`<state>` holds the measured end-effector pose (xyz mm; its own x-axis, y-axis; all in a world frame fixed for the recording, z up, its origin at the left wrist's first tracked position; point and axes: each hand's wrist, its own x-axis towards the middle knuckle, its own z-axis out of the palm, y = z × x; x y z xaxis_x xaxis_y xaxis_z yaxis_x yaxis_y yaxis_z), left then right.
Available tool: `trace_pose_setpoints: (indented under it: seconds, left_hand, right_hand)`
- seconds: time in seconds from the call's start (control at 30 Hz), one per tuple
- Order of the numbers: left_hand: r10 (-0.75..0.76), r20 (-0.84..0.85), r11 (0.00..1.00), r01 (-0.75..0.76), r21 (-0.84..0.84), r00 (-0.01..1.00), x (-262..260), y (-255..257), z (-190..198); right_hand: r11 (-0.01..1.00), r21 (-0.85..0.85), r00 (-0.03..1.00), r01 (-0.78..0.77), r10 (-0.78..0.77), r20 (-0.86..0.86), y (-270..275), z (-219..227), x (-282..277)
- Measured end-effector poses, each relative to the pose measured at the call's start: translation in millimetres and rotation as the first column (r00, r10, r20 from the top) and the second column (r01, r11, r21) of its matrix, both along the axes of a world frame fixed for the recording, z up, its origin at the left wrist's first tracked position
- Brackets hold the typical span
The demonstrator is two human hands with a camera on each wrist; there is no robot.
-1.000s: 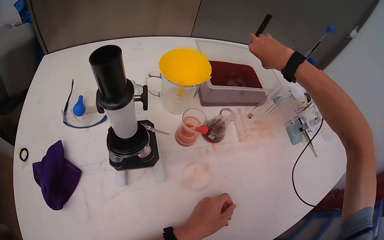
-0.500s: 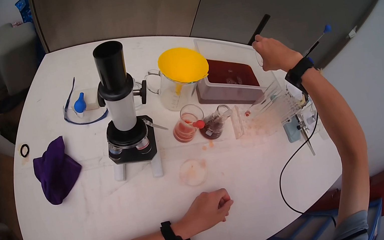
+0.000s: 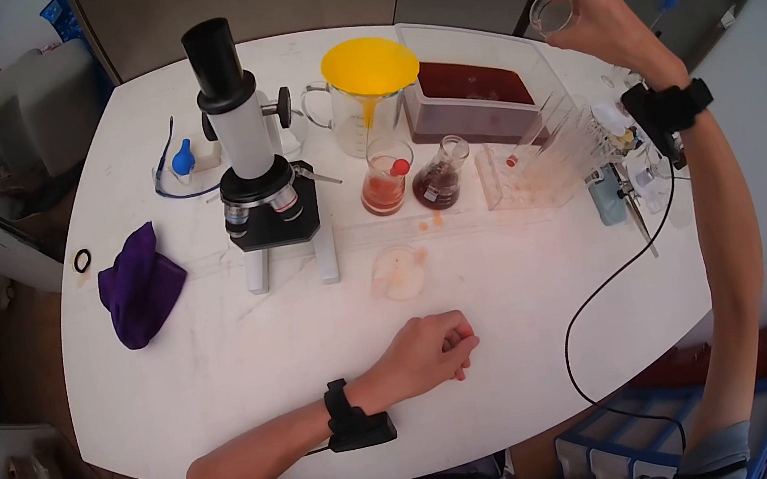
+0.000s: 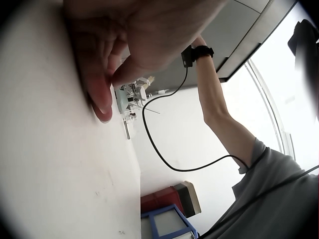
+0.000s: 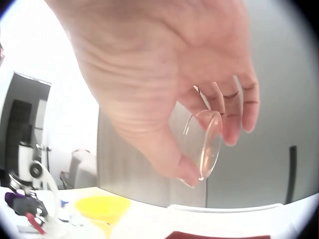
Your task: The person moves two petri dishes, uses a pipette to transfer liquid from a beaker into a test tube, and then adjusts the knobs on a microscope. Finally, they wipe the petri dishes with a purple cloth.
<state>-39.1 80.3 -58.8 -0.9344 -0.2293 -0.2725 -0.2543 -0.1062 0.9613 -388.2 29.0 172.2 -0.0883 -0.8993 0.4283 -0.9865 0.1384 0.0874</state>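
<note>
My right hand is raised over the table's far right corner and pinches a small round clear glass dish between thumb and fingers. In the right wrist view the dish is held on edge by its rim, the other fingers of the hand spread beyond it. My left hand rests on the white table near its front, fingers loosely curled, holding nothing. The left wrist view shows that hand with its fingertips on the tabletop. A clear round dish lies on the table beyond it.
A microscope stands left of centre, a purple cloth at left. Behind are a yellow funnel in a jug, two flasks, a tub of red liquid and a tube rack. A black cable hangs at right.
The right hand has turned, bringing the glass dish into clear sight between its fingers. The head view has shifted, so the table's things appear higher. My left hand stays resting on the table.
</note>
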Motion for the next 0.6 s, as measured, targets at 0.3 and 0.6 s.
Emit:
trace_pose_setpoints:
  seconds: [0.3,0.6]
  left_hand:
    - [-0.039,0.095,0.999,0.038,0.011,0.995,28,6,7]
    - [-0.006,0.129,1.0,0.003,0.027,0.992,34,9,6]
  right_hand:
    - [0.952,0.155,0.689,-0.263,0.073,0.721,137,-134,122]
    - [0.936,0.19,0.769,-0.298,0.117,0.628,138,-211,116]
